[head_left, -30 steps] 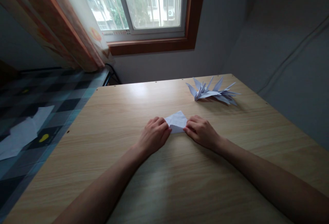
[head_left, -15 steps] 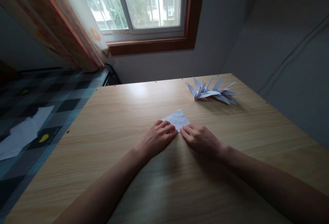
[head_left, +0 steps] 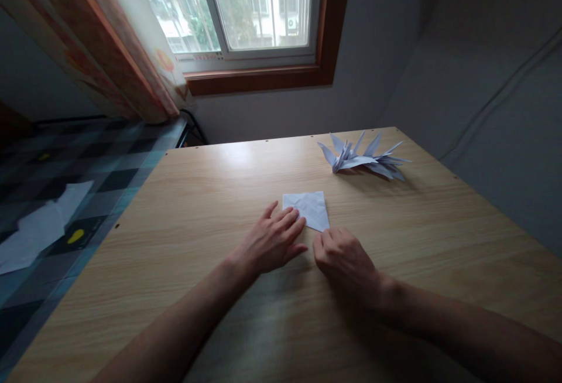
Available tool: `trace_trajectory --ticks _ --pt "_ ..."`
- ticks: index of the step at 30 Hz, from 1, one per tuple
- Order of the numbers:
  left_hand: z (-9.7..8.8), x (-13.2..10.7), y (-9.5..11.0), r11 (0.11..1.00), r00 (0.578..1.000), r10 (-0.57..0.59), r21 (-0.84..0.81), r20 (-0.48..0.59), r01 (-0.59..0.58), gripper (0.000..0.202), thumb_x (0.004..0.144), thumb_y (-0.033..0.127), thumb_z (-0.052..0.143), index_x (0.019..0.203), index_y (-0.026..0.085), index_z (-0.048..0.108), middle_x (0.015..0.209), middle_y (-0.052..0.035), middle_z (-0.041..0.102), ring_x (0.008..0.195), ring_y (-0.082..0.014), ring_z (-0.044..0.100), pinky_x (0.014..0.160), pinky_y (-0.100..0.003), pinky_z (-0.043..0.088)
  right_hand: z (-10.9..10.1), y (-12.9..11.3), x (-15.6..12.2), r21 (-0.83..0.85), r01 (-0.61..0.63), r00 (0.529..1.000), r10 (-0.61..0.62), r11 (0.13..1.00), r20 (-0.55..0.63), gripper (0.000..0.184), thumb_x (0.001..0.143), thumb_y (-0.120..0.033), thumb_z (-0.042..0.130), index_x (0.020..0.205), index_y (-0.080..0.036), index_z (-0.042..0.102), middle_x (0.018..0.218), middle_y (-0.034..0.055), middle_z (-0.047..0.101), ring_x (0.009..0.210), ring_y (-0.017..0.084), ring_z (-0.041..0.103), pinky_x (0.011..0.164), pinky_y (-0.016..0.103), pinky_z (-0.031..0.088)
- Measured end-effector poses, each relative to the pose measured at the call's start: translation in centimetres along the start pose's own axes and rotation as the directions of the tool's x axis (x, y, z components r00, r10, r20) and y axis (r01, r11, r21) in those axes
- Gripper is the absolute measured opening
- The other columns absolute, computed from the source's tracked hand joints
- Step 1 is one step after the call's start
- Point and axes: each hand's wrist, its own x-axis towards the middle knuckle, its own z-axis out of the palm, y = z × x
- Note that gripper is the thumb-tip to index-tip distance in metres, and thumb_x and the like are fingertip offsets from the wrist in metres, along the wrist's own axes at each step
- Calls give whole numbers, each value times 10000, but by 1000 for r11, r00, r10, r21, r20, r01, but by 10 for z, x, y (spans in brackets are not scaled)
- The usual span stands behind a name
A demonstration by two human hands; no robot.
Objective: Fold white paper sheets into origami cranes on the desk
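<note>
A small folded sheet of white paper (head_left: 309,206) with creases lies flat on the table in front of me. My left hand (head_left: 276,236) rests with spread fingers, its fingertips pressing on the paper's lower left part. At the paper's near right corner is my right hand (head_left: 345,257), its fingers curled closed on the corner. The fingers hide just how that corner is held.
Several folded paper cranes (head_left: 364,157) lie bunched at the back right of the wooden table (head_left: 211,195). Loose white paper (head_left: 39,225) lies on the checked cloth (head_left: 118,181) to the left. A window (head_left: 263,8) and a curtain (head_left: 132,49) are beyond.
The paper has turned, so a straight edge now faces away where a corner pointed before. My left fingers have spread, and my right hand has curled and moved slightly nearer to me.
</note>
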Motion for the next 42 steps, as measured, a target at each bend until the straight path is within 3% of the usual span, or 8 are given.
trace_trajectory --ticks 6,11,19,26,30,35,37,42 --pt "1 -2 -7 986 992 -120 -112 44 124 365 969 364 415 1253 184 556 1430 -133 517 1351 -300 442 1109 -546 290 3 -20 -4 126 239 958 -212 963 -194 131 851 -57 533 816 -120 643 795 117 667 687 227 559 598 340 402" --pt "2 -2 -12 977 986 -154 -141 59 161 365 934 369 482 1248 207 575 1462 -126 483 1364 -311 424 1098 -567 299 11 -8 3 297 407 900 -322 864 -295 128 921 -120 532 863 -156 640 870 57 698 754 194 573 665 321 413" --pt "0 -4 -16 976 989 -111 -180 97 127 507 895 516 518 1294 203 538 1476 -153 456 1380 -348 394 1098 -616 280 6 48 18 183 237 962 -204 954 -182 296 908 -129 547 1199 -138 603 1285 158 611 1096 285 551 885 417 411" --pt "-1 -4 -19 970 983 -39 -230 179 81 490 917 497 494 1332 236 509 1539 -124 367 1426 -317 329 1148 -585 208 15 78 25 473 238 971 -200 849 -131 153 896 -117 579 890 -194 710 906 52 738 863 199 653 834 341 447" --pt "-1 -3 -18 962 982 -41 -257 184 88 477 934 527 452 1308 242 530 1529 -111 390 1426 -311 330 1151 -574 209 28 73 28 582 133 981 -21 802 -194 160 899 -137 585 1017 -173 687 957 71 729 893 207 645 847 332 475" --pt "1 -1 -14 961 989 -69 -257 132 102 524 882 545 541 1286 212 522 1493 -142 438 1401 -322 372 1141 -573 229 35 54 30 500 -83 957 209 862 -201 266 852 -189 657 1116 -166 629 1093 108 660 1000 252 583 847 356 488" --pt "0 0 -11 959 987 -91 -255 134 124 542 864 544 567 1272 191 514 1482 -156 449 1394 -326 382 1137 -575 238 33 46 28 398 -130 961 214 908 -175 91 877 -194 626 951 -162 667 988 105 672 934 252 589 794 343 480" --pt "-3 2 -9 955 977 -127 -245 170 167 592 852 571 577 1285 180 481 1479 -157 453 1401 -314 376 1139 -565 244 24 24 16 255 -36 991 67 966 -114 155 884 -93 549 779 -149 649 810 87 675 763 216 597 681 310 451"
